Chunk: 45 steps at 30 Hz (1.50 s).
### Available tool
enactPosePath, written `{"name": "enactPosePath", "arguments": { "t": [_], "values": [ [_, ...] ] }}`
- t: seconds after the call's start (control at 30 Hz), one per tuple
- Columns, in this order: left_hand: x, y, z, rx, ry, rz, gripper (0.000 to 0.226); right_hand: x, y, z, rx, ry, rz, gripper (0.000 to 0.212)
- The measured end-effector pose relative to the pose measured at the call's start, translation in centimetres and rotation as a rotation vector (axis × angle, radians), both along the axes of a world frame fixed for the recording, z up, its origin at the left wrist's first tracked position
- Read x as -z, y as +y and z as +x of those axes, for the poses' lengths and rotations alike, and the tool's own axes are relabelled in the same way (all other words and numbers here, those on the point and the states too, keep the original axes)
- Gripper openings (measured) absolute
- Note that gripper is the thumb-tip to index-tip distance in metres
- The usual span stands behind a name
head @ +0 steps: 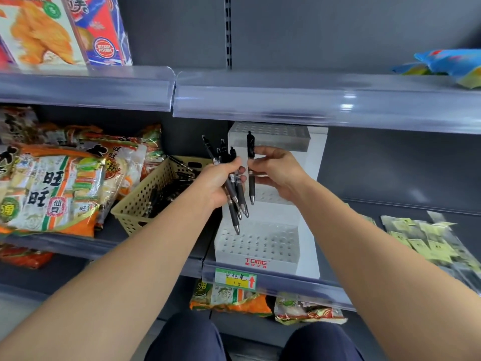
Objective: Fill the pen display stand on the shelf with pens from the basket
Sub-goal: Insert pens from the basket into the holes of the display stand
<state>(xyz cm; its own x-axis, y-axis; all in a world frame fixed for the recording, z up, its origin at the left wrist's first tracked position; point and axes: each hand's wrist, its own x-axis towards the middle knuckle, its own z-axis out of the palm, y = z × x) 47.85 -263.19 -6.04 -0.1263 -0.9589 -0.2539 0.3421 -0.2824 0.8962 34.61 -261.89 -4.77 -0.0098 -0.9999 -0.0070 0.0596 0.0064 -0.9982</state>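
- Knees (187,337) in dark trousers sit lowest in view, w/ both bare forearms reaching up & fwd from either side toward the shelf.
- L hand (217,182): fingers curled round a bunch of black pens (235,196), tips pointing down, clip ends up & fanned out.
- R hand (279,171): just beside the L hand, nearly touching it. Thumb & fingers pinch a single black pen (251,182) near its middle, upright, tip down.
- White pen display stand (260,243) is directly behind & below both hands. It has stepped tiers w/ rows of holes & red "TOME" on the front.
- Lowest tip of the bunch hangs just over the front tier's holes; can't tell if it touches.
- Single pen is held in front of the middle tier, which the hands partly hide.
- Beige perforated basket (140,201) lies just left of the L wrist, w/ more loose pens (169,191) inside.
- Orange snack bags (52,188) lie further left, beyond the basket; yellow-green packets (421,241) lie well right of the R arm.
- Price label (235,279) is on the shelf rail below the stand.
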Motion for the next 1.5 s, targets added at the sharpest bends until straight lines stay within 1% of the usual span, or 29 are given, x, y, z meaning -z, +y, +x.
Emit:
{"name": "enactPosePath", "arguments": {
  "t": [0.13, 0.3, 0.53, 0.73, 0.9, 1.1, 1.17, 1.27, 1.5],
  "values": [
    [0.4, -0.1, -1.3, 0.037, 0.022, 0.021, 0.012, 0.5, 0.3, -2.0, 0.128, 0.000, -0.018, 0.033],
    [0.8, -0.5, -2.9, 0.071, -0.002, 0.041, 0.015, 0.4, 0.2, -4.7, 0.256, 0.028, -0.030, 0.029],
    [1.5, -0.5, -4.0, 0.105, 0.007, 0.076, 0.011, 0.6, -0.2, -6.8, 0.339, 0.076, -0.059, 0.021],
    [2.0, -0.3, -4.2, 0.116, 0.018, 0.077, 0.011, 0.7, -0.8, -7.4, 0.480, 0.046, -0.109, 0.015],
    [2.2, -0.3, -4.2, 0.117, 0.018, 0.086, 0.011, 1.0, -1.0, -7.5, 0.524, 0.126, -0.111, 0.010],
    [2.0, -0.3, -4.3, 0.119, 0.010, 0.079, 0.010, 2.0, -1.4, -7.6, 0.604, 0.189, -0.143, 0.010],
    [2.0, -0.2, -4.3, 0.122, 0.004, 0.075, 0.011, 1.9, -1.4, -7.5, 0.631, 0.218, -0.182, 0.013],
    [2.0, -0.1, -4.3, 0.127, 0.005, 0.076, 0.010, 1.9, -1.4, -7.3, 0.672, 0.234, -0.228, 0.023],
    [1.9, -0.2, -4.3, 0.128, -0.007, 0.064, 0.010, 2.5, -1.4, -7.2, 0.712, 0.312, -0.268, 0.015]
  ]
}}
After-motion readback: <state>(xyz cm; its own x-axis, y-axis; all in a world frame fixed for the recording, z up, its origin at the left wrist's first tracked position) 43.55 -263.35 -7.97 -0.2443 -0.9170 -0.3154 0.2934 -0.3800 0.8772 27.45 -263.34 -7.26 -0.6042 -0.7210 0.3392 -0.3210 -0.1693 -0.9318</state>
